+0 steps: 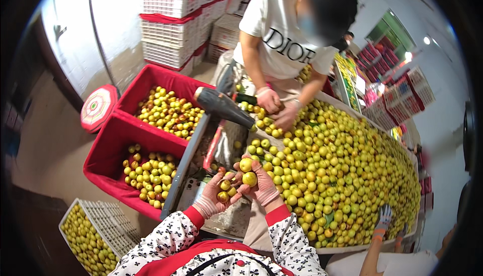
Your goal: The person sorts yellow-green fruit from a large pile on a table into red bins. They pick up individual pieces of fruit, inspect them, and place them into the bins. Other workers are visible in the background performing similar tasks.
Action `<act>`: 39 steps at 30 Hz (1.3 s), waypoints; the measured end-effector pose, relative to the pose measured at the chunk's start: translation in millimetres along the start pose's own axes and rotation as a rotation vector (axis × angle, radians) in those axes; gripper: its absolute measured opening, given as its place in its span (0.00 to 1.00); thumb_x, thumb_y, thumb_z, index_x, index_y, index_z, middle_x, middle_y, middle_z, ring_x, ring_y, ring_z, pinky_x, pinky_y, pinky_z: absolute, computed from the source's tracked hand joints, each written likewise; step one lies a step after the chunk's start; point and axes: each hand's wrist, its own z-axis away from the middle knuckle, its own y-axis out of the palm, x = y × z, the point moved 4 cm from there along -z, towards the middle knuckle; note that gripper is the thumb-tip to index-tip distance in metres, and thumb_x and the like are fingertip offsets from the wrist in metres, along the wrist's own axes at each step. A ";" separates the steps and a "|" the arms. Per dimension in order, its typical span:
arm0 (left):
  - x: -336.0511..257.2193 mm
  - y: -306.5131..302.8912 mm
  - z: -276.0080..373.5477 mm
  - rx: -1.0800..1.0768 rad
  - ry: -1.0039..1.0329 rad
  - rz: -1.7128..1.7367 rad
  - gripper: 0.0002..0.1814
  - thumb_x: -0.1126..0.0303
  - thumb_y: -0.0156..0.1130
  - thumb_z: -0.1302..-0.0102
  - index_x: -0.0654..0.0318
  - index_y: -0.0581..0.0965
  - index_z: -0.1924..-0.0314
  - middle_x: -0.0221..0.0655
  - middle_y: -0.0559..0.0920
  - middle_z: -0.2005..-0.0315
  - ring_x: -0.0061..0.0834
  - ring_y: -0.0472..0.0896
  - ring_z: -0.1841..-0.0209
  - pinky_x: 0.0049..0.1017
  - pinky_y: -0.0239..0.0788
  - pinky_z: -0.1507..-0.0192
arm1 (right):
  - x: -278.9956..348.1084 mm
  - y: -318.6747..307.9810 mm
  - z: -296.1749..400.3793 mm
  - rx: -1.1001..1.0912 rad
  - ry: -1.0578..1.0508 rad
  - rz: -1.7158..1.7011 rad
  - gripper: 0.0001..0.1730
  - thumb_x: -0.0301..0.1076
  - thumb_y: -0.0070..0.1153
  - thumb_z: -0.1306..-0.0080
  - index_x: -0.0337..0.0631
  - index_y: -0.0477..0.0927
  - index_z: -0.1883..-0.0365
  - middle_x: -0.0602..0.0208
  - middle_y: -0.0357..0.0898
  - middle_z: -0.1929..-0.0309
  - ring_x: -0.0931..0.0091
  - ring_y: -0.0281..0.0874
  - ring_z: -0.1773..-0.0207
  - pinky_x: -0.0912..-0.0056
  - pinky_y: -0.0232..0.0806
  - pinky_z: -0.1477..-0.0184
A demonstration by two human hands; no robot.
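Note:
My left hand [214, 197], in a thin pinkish glove, cups several small yellow-green jujubes [223, 190] with brownish patches. Close beside it, my right hand [264, 186], gloved alike, holds two larger jujubes [247, 171], one above the other. Both hands are over the near left edge of a big heap of jujubes [339, 162] on a cloth-covered table. Below the hands, a bare worn strip of the tabletop [230, 221] shows.
Two red-lined crates [102, 164] with jujubes stand left, beyond a grey rail [185, 170]. A dark tapered object [226, 106] juts over the table. Opposite, a person's gloved hands [281, 110] touch fruit; another's gloved hand [384, 217] is at right. A white crate [109, 219] holds jujubes.

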 end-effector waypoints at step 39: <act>-311.0 -35.8 13.7 -0.555 0.923 -0.320 0.20 0.60 0.66 0.35 0.53 0.74 0.45 0.29 0.76 0.55 0.30 0.76 0.55 0.32 0.74 0.53 | -45.4 -68.2 93.7 -0.488 -0.254 0.075 0.16 0.36 0.54 0.26 0.42 0.74 0.43 0.61 0.82 0.55 0.69 0.83 0.56 0.62 0.81 0.55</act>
